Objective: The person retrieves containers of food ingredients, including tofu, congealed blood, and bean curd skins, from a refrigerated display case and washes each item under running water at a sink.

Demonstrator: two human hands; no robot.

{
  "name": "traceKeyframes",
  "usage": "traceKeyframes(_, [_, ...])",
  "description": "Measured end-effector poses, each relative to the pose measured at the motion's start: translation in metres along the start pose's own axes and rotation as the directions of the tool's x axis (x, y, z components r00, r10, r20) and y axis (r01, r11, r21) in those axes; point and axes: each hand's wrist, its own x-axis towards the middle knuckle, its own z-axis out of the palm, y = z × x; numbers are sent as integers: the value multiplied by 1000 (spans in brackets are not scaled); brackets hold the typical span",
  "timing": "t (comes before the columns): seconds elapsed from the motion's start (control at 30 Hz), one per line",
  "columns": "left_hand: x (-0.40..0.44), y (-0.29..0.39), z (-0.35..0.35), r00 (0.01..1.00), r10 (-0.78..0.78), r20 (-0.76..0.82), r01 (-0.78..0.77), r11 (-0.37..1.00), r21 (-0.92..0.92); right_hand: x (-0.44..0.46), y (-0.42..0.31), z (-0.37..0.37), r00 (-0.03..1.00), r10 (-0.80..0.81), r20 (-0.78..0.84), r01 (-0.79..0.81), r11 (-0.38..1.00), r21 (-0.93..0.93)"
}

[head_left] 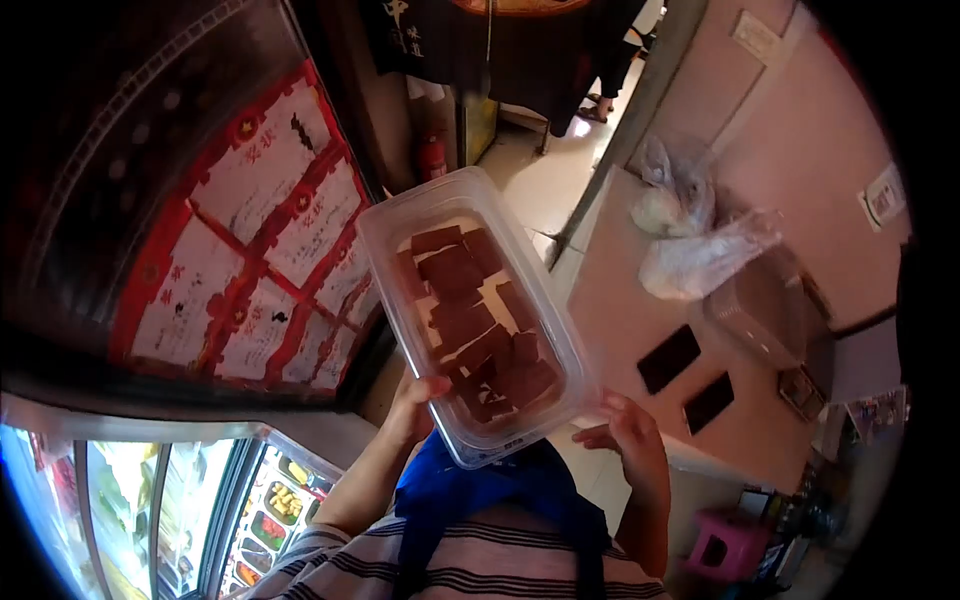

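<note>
A clear plastic container (575,365) with dark red-brown blocks in pale liquid is tilted in front of my body, over a blue apron (470,500). My left hand (415,400) grips its lower left edge, with the thumb over the rim. Near the lower right edge is my right hand (625,430), its fingers apart and bent toward the container. The fingertips come close to that wall; whether they touch it I cannot tell. Nothing shows in my right hand.
On the right a table (620,300) bears two dark phones (670,358), plastic bags (700,255) and a clear box (760,310). A pink stool (725,545) stands below. At lower left is a lit display fridge (210,510). A red extinguisher (431,158) and a person's feet (596,108) are farther off.
</note>
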Motion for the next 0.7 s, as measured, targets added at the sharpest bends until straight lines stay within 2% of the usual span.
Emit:
traceKeyframes(0.07, [31,-2,-11,993,-103,-55,102,995,-14,41,-11,-13,986,-122,-111,98,974,-202])
traceKeyframes(0.1, [48,4,-19,975,-218,-45,218,976,-18,64,-19,-15,964,-230,-130,178,928,-326])
traceKeyframes(0.13, [65,4,-21,973,-222,-54,222,975,-8,88,-25,-16,966,-225,-130,176,933,-313])
traceKeyframes(0.2, [100,14,-7,997,-35,-63,40,995,87,135,-40,-16,957,-279,-84,233,907,-350])
traceKeyframes(0.23, [110,41,13,987,-157,-42,161,979,122,155,-53,-9,960,-251,-124,208,936,-285])
traceKeyframes(0.33, [175,61,1,974,-223,52,220,974,51,216,-70,-7,953,-249,-174,181,925,-335])
traceKeyframes(0.37, [200,71,-1,955,-250,161,247,968,36,239,-73,-7,948,-256,-190,184,926,-328])
traceKeyframes(0.4, [224,76,-7,951,-262,167,258,965,44,257,-74,-6,947,-237,-218,166,939,-301])
traceKeyframes(0.47, [263,84,-22,912,-289,290,282,957,65,291,-76,-1,942,-215,-258,145,953,-265])
traceKeyframes(0.53, [296,111,-16,898,-349,269,336,937,97,324,-84,4,910,-331,-248,218,894,-391])
traceKeyframes(0.57, [313,120,-19,891,-367,267,343,930,134,339,-92,5,905,-333,-264,215,895,-392])
traceKeyframes(0.63, [341,136,-21,874,-403,271,368,913,174,367,-108,7,939,-95,-330,22,976,-217])
traceKeyframes(0.67, [357,143,-20,891,-373,259,337,925,174,382,-116,7,933,-94,-347,17,976,-217])
traceKeyframes(0.7, [370,147,-19,908,-337,249,302,938,171,396,-123,6,898,-189,-398,48,940,-337])
